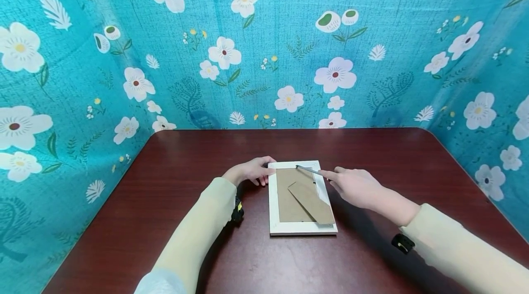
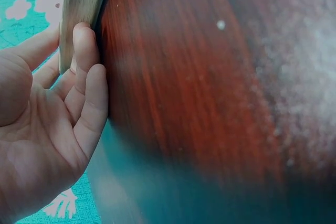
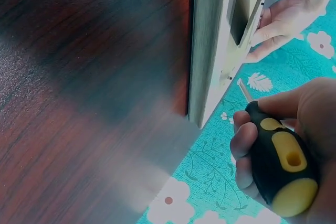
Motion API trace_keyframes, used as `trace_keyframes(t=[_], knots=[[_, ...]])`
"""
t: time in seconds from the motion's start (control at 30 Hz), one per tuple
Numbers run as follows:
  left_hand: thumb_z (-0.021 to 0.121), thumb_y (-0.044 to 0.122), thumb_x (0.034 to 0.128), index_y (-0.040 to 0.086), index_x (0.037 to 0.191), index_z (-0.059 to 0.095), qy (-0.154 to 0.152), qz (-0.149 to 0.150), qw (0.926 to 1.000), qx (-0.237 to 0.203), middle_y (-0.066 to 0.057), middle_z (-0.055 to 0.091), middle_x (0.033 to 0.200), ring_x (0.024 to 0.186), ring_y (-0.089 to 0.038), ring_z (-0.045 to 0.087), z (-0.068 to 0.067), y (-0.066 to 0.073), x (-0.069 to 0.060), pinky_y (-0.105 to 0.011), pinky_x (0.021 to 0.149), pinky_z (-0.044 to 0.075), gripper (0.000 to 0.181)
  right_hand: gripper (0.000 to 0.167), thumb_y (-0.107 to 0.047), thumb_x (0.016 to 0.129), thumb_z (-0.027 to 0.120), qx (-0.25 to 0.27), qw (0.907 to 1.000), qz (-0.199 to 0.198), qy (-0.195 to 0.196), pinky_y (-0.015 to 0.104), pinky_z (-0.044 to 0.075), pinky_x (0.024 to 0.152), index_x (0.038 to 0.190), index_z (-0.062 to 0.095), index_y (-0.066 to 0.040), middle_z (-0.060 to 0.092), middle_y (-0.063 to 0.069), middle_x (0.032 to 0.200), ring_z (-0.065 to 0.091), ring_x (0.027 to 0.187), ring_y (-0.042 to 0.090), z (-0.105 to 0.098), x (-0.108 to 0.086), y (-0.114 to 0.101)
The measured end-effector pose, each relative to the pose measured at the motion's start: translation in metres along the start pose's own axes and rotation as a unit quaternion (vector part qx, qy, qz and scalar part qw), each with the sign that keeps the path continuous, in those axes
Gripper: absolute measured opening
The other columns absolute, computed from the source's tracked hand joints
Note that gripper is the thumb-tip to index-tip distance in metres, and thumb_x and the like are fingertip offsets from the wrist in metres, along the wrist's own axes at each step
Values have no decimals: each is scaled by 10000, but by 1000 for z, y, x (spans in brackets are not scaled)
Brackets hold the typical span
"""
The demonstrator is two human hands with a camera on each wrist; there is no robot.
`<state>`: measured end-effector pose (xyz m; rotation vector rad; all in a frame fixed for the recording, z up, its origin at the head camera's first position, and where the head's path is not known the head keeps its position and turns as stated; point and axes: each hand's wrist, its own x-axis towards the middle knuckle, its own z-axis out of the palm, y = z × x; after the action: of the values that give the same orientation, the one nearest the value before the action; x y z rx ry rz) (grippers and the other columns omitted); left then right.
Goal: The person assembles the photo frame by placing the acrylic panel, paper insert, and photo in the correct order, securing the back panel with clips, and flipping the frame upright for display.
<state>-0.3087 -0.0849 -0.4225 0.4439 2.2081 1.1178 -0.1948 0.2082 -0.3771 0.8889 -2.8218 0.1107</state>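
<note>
A white picture frame (image 1: 274,202) lies on the table with its back up. Its brown backing board (image 1: 285,211) carries a fold-out easel stand (image 1: 311,200), and small dark tabs show along the board's edges. At the upper left side my left hand (image 1: 252,171) grips the frame's edge, thumb on top and fingers against the side (image 2: 81,17). My right hand (image 1: 357,185) holds a screwdriver (image 3: 286,156) by its black and yellow handle. Its thin shaft (image 1: 310,170) reaches left over the frame, and the tip appears at the board's top edge; contact is unclear.
The dark reddish-brown table (image 1: 198,156) spreads around the frame on all sides. Behind it and at both sides hangs a turquoise cloth (image 1: 256,55) with white flowers. Each sleeve has a small black device (image 1: 402,242) at the wrist.
</note>
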Motion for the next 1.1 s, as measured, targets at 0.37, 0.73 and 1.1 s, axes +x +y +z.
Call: trace_keyframes(t=[0.37,0.73,1.1], knots=[[527,188,1018,104,1324,470,-7,-53,10000,26,-96,577,733,595,-175,559,0,-1,1,-300,593,476,323,414,-45,852,703,-113,9996,70,-260,253,288,410,1253,661,-137,413,-26,626,311,461,105,2,5,0],[527,190,1017,103,1325,478,97,-77,9999,16,-92,574,720,592,-180,559,2,3,0,-295,574,459,323,429,-36,859,700,-231,9962,48,-838,229,312,420,1280,626,-64,412,-14,606,345,454,106,-1,11,-7],[512,180,1022,110,1312,491,185,-280,9994,79,-95,571,719,605,-182,569,3,9,-4,-339,634,504,299,419,-32,867,685,-509,9940,-163,-956,221,357,413,1282,622,-48,644,109,800,426,441,101,2,8,-10]])
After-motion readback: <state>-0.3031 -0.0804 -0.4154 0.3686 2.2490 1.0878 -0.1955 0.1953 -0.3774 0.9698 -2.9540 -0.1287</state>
